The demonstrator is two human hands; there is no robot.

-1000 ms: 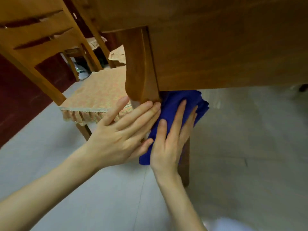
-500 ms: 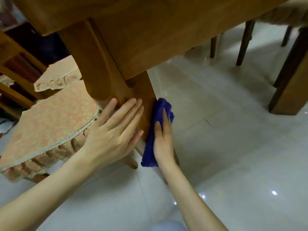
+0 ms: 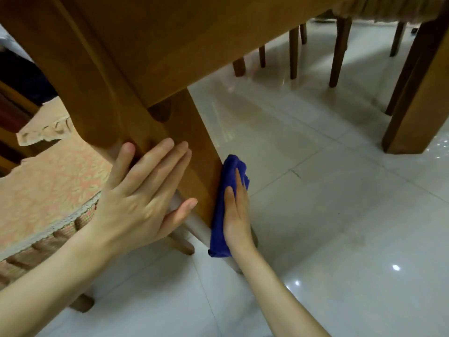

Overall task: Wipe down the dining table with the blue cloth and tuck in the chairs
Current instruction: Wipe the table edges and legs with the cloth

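I look under the wooden dining table (image 3: 184, 40) at its near leg (image 3: 192, 152). My left hand (image 3: 143, 193) lies flat on the leg's near face, fingers spread, holding nothing. My right hand (image 3: 237, 215) presses the blue cloth (image 3: 222, 215) flat against the leg's right side, the cloth hanging down below the palm. A chair with a patterned seat cover (image 3: 48, 186) stands at the left, just behind the leg.
Glossy white floor tiles (image 3: 340, 215) spread to the right. Another thick table leg (image 3: 418, 103) stands at the far right. Several thinner chair legs (image 3: 339, 49) show at the back, under a fringed seat cover at the top right.
The view has swung under the table and to the right. My right hand with the cloth has gone from the leg's front around to its right side. The left hand stays on the leg.
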